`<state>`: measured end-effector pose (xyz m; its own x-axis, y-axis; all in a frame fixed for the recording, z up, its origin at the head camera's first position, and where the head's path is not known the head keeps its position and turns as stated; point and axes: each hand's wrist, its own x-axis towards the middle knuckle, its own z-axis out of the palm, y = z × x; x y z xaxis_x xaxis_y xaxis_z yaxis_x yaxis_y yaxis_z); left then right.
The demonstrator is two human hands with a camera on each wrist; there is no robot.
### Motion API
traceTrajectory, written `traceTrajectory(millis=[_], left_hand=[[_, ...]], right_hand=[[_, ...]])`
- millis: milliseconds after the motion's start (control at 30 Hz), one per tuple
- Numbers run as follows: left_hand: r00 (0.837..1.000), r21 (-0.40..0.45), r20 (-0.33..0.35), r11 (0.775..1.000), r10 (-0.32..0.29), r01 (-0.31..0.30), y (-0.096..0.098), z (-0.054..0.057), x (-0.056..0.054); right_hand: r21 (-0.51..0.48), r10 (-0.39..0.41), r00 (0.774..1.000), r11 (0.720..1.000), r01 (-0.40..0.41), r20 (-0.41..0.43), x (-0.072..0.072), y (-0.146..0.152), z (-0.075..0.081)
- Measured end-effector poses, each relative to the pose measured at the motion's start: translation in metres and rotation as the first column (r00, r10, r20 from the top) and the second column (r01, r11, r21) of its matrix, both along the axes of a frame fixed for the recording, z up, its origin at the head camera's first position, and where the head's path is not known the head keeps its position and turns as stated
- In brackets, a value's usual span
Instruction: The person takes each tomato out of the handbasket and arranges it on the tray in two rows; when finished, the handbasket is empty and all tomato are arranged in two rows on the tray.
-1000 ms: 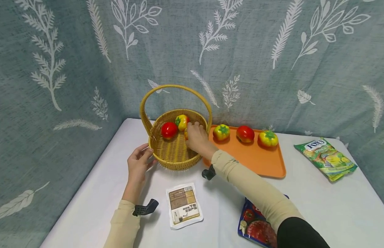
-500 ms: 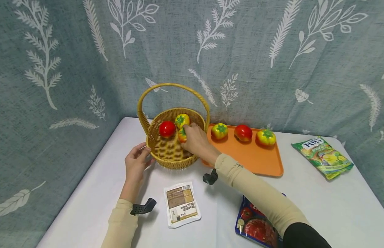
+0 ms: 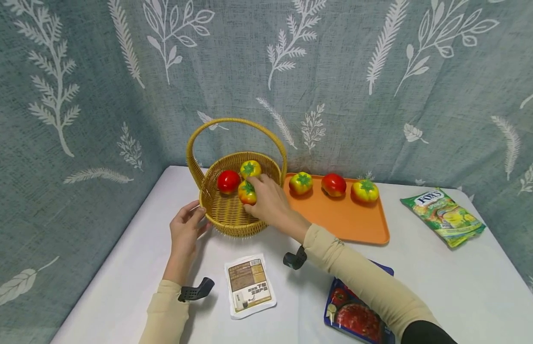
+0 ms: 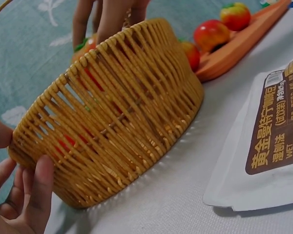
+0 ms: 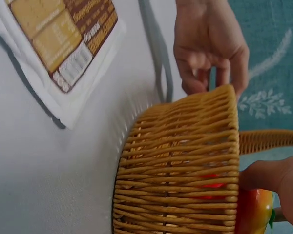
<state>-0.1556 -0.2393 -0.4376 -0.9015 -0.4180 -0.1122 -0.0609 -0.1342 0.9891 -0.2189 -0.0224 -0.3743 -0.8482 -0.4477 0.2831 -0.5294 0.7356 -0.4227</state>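
Observation:
My right hand point(image 3: 271, 200) reaches over the near right rim of a yellow wicker basket point(image 3: 225, 219). It holds a yellow-and-red fruit with a green leafy top point(image 3: 247, 192) inside the basket; the fruit's right side is hidden by the fingers. Beside it in the basket lie a red fruit point(image 3: 228, 181) and another yellow one with a green top point(image 3: 250, 169). My left hand point(image 3: 186, 225) grips the basket's left rim; in the left wrist view its thumb and fingers point(image 4: 43, 180) lie against the weave. The basket stands upright with its arched handle up.
An orange tray point(image 3: 335, 220) with three more fruits along its back edge stands right of the basket. A white-and-brown packet point(image 3: 250, 286) lies in front. A blue-edged packet point(image 3: 357, 317) is partly under my right forearm. A green candy bag point(image 3: 444, 217) lies far right.
My right hand has moved left and toward me inside the basket with the fruit, more of which now shows. My left hand keeps its grip on the rim. The head view has shifted slightly.

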Motion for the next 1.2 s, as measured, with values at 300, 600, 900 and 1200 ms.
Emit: traceTrajectory(millis=[300,600,900,1200], left_hand=[[1.000,0.008,0.012,1.000,0.003,-0.003,-0.001,0.001,0.000],[1.000,0.013,0.011,1.000,0.018,-0.018,0.000,-0.002,-0.002],[1.000,-0.005,0.019,1.000,0.005,-0.004,-0.001,0.000,0.000],[1.000,-0.002,0.022,1.000,0.009,-0.009,-0.001,-0.001,0.000]], right_hand=[[-0.036,0.045,0.997,0.998,-0.048,-0.061,0.017,0.006,0.009],[-0.052,0.072,0.993,0.996,-0.077,-0.091,0.034,0.016,0.019],[-0.073,0.092,0.986,0.992,-0.103,-0.142,0.044,0.021,0.018],[-0.128,0.087,0.986,0.986,-0.106,-0.144,0.050,0.035,0.019]])
